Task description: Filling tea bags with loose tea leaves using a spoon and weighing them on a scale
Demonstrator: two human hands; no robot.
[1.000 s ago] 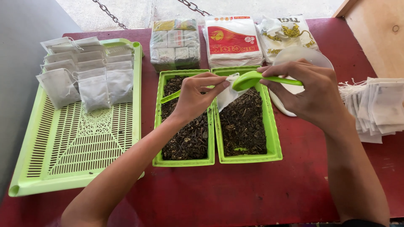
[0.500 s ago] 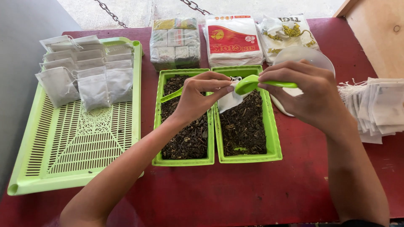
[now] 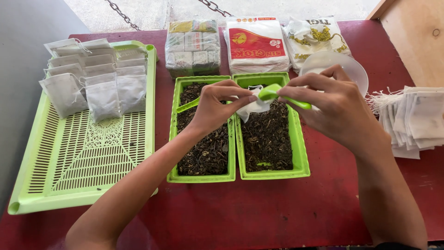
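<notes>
My left hand (image 3: 217, 106) pinches a small white filter bag (image 3: 253, 105) above the two green trays of dark loose tea. My right hand (image 3: 330, 109) holds a green plastic scoop (image 3: 277, 94) with its bowl tipped at the mouth of the bag. Under the hands lie the right tea tray (image 3: 300, 157) and the left tea tray (image 3: 173, 139), side by side. A second green scoop handle (image 3: 187, 105) rests in the left tray.
A large green slotted tray (image 3: 83, 162) at the left holds rows of filled white bags (image 3: 92, 78). Packaged goods (image 3: 256, 41) line the far edge. A clear plastic lid (image 3: 342, 65) and a stack of empty bags (image 3: 416, 120) sit at the right.
Both hands have stayed over the tea trays. The scoop has tilted closer into the mouth of the bag.
</notes>
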